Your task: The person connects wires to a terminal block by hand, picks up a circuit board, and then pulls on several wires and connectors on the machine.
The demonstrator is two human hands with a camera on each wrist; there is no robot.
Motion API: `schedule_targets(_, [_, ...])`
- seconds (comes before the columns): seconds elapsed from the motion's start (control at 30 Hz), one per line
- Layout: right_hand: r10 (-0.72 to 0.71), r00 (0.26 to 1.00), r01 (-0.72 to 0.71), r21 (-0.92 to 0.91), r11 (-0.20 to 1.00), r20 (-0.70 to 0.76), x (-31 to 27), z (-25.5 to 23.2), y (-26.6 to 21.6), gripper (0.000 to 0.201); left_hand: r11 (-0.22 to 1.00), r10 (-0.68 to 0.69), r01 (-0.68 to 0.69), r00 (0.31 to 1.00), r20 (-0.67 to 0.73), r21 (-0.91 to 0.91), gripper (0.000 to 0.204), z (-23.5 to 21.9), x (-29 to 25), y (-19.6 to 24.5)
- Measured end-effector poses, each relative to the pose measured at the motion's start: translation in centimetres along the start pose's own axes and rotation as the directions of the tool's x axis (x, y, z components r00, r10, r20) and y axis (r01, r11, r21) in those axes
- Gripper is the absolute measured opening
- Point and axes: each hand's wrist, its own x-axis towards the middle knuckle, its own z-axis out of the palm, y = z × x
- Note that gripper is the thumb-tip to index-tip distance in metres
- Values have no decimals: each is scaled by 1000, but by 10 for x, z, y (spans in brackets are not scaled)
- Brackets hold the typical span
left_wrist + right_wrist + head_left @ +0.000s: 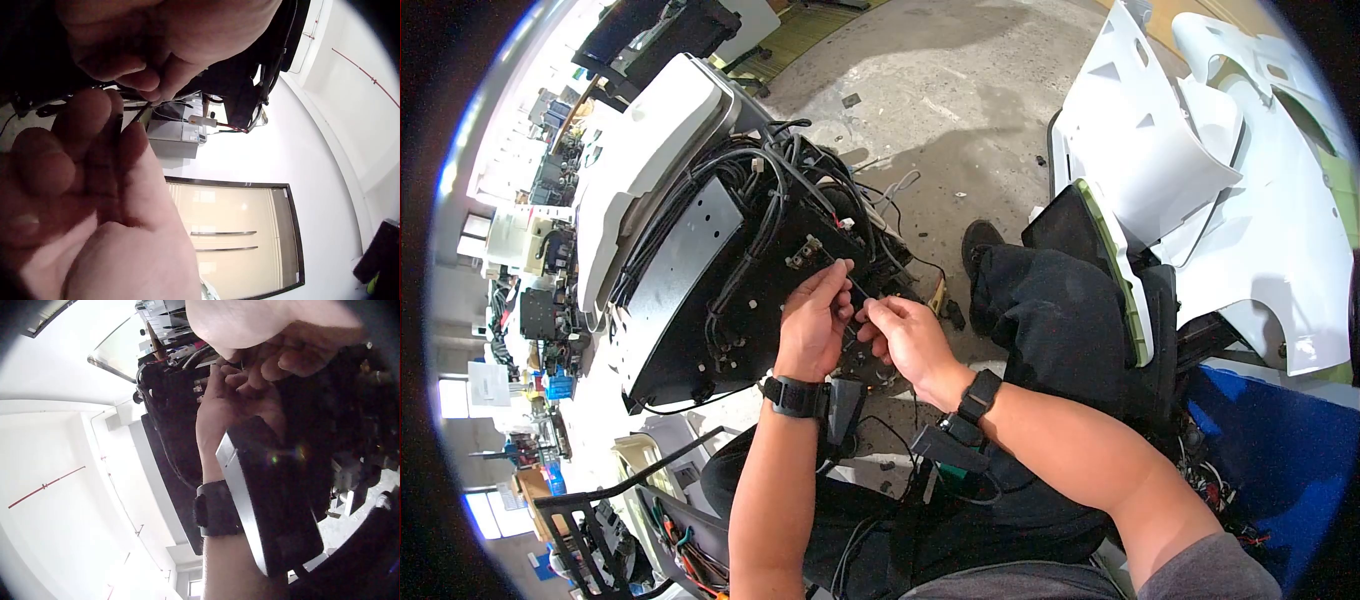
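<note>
At frame centre a thin black wire (858, 292) is pinched by the left hand (812, 325) and right hand (908, 340), each grip pressed together on it beside the black chassis (690, 290); excess pull is judged likely to snap it or unseat its connector

A thin black wire (855, 292) runs between both hands, just in front of the big black machine chassis (700, 270) lying tilted on the floor. The left hand (812, 325) pinches it with curled fingertips nearest the chassis; the right hand (910, 340) pinches it just beside, fingers curled, the two hands almost touching. The wire's far end reaches up toward a small metal bracket (805, 252) on the chassis's dark plate.
</note>
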Motion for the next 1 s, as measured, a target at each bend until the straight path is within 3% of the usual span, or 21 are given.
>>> schedule_targets(0.4, [-115, 991, 108, -93, 990, -71, 2, 2, 0, 25, 1000, 8, -9, 1000, 11, 5, 20, 0, 3, -1])
schedule_targets(0.53, [-71, 995, 65, -83, 994, -71, -1, 1, -9, 26, 1000, 0, 0, 1000, 20, -3, 20, 0, 3, -2])
schedule_targets(0.7, [24, 1000, -26, 138, 990, 16, -4, 0, -19, 27, 1000, -6, 6, 999, 52, 2, 21, -1, 3, 0])
schedule_targets(0.9, [40, 999, -35, 178, 983, -22, -2, 3, -15, 26, 1000, 2, -2, 1000, -8, 13, 22, 0, 4, -2])
schedule_targets(0.93, [40, 999, -35, 176, 984, -24, -1, 3, -13, 26, 1000, 1, 0, 1000, -7, 12, 22, 0, 4, -2])
schedule_targets(1.0, [-32, 997, 32, 4, 999, -69, 1, 3, -10, 26, 1000, 21, -21, 999, 34, 7, 22, -1, 4, -3])
